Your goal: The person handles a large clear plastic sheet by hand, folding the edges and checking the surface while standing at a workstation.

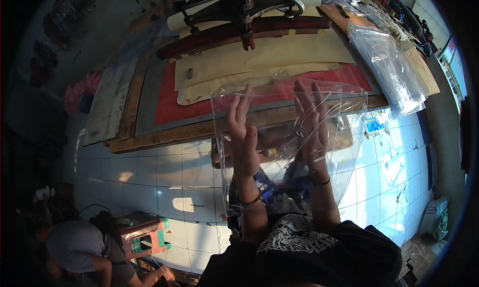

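A clear plastic sheet or sleeve, creased and shiny, hangs in front of my body near the table's front edge. My left hand is raised at its left part, fingers stretched upward and thumb apart. Toward its right part, my right hand is also up, with long straight fingers slightly spread. Both palms turn roughly toward each other. The plastic overlaps both hands and wrists; I cannot tell whether they are inside it or against one face. Neither hand's fingers are closed.
Ahead stands a worktable with a wooden edge, a red sheet and cream paper under a dark press frame. More clear plastic sleeves lie at right. A person crouches by a red-green stool at lower left.
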The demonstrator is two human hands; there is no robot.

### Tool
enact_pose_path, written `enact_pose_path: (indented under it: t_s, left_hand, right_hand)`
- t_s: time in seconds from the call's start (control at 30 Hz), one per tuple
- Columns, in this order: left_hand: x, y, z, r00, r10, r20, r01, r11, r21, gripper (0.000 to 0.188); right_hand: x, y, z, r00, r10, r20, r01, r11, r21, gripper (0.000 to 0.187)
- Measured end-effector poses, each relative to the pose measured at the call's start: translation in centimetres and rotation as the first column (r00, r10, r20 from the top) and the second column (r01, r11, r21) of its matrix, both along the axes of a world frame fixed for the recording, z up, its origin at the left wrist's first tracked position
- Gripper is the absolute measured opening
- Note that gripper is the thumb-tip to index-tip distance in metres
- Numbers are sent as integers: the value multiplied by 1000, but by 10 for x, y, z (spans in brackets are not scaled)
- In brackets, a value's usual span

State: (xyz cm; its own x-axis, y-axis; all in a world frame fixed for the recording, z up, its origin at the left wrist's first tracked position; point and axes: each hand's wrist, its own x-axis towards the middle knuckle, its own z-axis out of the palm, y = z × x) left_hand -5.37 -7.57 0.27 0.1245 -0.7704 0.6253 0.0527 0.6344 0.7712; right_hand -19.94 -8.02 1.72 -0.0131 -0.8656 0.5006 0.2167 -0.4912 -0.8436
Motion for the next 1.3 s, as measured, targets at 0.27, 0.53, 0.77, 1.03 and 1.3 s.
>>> enact_pose_path:
  t_s: [0.27,0.53,0.77,1.03,1.3]
  left_hand:
    - [6,-2,-5,982,70,-178,-65,997,34,92]
    - [-7,0,5,977,86,-193,-92,996,-17,83]
    - [-40,18,23,987,-93,-133,111,985,133,60]
    - [-29,12,14,936,-292,-196,284,957,-65,77]
    - [-19,12,15,946,-123,-301,123,992,-19,76]
  right_hand:
    - [-16,-3,-9,998,34,54,-31,997,-65,66]
    - [-7,11,8,991,80,109,-69,992,-104,61]
    - [24,13,-5,998,29,55,-28,1000,-14,54]
    - [34,14,-2,982,62,-177,-75,995,-69,55]
    - [38,5,-10,988,111,-108,-113,993,-17,57]
